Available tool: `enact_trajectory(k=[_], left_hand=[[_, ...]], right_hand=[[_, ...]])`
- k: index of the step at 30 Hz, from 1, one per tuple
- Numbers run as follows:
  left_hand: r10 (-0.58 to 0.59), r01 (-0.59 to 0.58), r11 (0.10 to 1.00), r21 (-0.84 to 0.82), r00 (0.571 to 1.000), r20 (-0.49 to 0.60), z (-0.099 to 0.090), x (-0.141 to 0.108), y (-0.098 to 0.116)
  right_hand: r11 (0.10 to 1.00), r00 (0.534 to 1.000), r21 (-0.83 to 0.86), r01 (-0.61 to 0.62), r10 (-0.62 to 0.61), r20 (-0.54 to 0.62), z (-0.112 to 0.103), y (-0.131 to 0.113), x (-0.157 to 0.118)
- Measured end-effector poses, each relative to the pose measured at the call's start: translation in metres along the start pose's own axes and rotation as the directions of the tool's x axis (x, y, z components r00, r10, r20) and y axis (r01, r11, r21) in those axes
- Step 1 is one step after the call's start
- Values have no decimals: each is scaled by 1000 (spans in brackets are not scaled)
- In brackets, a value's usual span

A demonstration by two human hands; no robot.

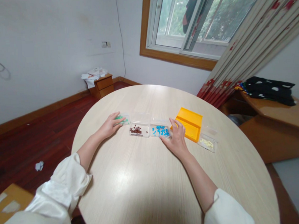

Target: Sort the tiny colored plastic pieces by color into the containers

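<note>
Four small clear plastic boxes with raised lids stand on a round pale wood table (134, 199). My left hand (110, 125) is at the left end of the row, its fingers and thumb around the box of green pieces (126, 120), which it partly hides. Beside that box is one with dark red-brown pieces (137, 130). My right hand (176, 137) spans the right end of the box of blue pieces (161, 130), thumb at the near edge and fingers toward the far side. An open yellow case (190, 118) lies just right of my right hand.
Right of the yellow case sits the clear box of pale yellow pieces (206, 143). A small wooden cabinet (104, 85) with papers on top stands behind the table. To the right, folded black cloth (270, 89) lies on a wooden desk (290, 116), near a curtain (246, 46).
</note>
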State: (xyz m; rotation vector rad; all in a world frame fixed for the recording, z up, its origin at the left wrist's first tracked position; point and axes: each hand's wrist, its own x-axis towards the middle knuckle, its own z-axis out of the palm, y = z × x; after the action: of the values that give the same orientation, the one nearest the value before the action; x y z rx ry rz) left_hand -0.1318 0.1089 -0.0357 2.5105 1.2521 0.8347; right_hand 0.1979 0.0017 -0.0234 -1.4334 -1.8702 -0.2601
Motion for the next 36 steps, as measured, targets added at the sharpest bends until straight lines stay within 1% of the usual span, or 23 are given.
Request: enact_trajectory(k=[2, 6, 11, 15, 20, 28, 36], left_hand=[[3, -3, 1000, 17, 1000, -11, 0, -1, 1], [-13, 17, 998, 54, 998, -67, 0, -2, 3], [-64, 72, 995, 63, 991, -119, 0, -3, 5], [-100, 109, 992, 61, 986, -131, 1, -3, 5], [-124, 134, 990, 52, 981, -152, 1, -2, 5], [-171, 185, 981, 65, 968, -182, 0, -3, 8], [-166, 184, 980, 72, 964, -206, 2, -3, 4]], right_hand=[[1000, 1000, -2, -6, 6, -1, 0, -1, 0], [1000, 1000, 0, -13, 13, 0, -1, -2, -1], [1000, 998, 7, 25, -26, 51, -1, -1, -2], [997, 996, 27, 77, -78, 52, 0, 0, -4], [988, 992, 104, 111, -116, 47, 5, 4, -5], [982, 987, 147, 118, -133, 93, 9, 10, -6], [984, 987, 142, 105, -120, 103, 9, 9, -6]])
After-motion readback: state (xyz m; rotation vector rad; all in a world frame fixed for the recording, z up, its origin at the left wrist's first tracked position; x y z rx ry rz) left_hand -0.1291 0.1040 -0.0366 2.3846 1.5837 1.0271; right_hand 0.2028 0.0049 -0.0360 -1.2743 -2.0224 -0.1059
